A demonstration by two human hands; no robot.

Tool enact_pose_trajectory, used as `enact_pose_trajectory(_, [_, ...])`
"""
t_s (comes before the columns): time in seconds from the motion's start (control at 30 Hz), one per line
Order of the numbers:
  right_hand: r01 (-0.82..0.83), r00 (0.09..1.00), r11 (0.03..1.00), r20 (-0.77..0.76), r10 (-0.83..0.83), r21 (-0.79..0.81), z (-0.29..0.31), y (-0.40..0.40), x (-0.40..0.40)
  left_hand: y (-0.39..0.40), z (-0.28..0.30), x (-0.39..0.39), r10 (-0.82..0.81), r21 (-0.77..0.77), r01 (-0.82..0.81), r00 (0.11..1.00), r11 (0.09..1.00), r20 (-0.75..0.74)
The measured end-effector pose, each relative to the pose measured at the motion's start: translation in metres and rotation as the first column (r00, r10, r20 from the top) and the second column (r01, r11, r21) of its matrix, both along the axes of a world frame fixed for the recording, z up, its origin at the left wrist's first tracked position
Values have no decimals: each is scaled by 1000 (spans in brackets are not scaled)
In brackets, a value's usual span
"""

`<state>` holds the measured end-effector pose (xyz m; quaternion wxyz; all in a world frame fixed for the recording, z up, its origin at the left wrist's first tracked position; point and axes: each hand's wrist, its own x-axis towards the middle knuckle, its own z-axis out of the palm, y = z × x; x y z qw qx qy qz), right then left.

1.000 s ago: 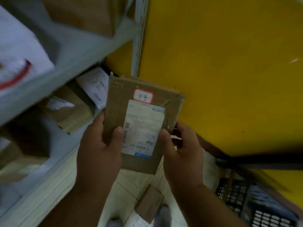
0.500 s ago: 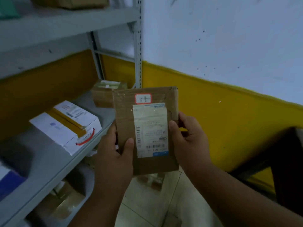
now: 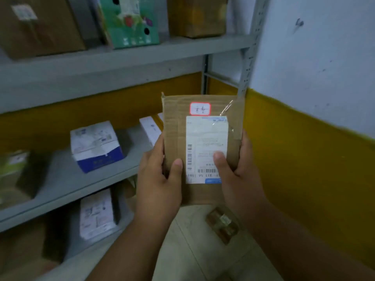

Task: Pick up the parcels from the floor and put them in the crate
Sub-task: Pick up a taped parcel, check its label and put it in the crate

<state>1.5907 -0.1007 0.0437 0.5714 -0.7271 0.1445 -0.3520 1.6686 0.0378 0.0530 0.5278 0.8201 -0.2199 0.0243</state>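
Note:
A flat brown cardboard parcel [image 3: 176, 126] with a white shipping label and a small red-edged sticker is held upright in front of me. My left hand [image 3: 160, 179] grips its lower left edge, thumb on the front. My right hand [image 3: 239, 175] grips the lower right edge, with its thumb pressed on the label. Another small brown parcel [image 3: 222, 225] lies on the tiled floor just below the held one. No crate is in view.
A grey metal shelving unit [image 3: 125, 55] fills the left side. On it stand a white and blue box [image 3: 95, 147], a green box [image 3: 129, 21], brown cartons and other white parcels. A white and yellow wall [image 3: 304, 138] runs along the right.
The view has risen from the floor toward the shelves. The parcel came up with both hands and now stands upright. My right thumb has shifted onto the label.

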Motion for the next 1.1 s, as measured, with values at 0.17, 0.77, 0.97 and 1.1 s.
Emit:
enact_pose_trajectory(0.17, [-92,987,996,-131,90,-6,-30,36,-47,45,-26,-78,202,43,-201,979,979,-31])
enact_pose_trajectory(0.77, [-650,744,759,-223,629,-28,-45,437,-157,454,-37,-297,738,30,-746,651,665,-178])
enact_pose_trajectory(0.97, [-754,630,656,-249,735,31,-58,608,-201,614,-37,-365,838,74,-850,496,522,-227])
enact_pose_trajectory(1.1, [-737,639,675,-288,714,36,-55,647,-194,661,-42,-357,813,60,-830,525,555,-254])
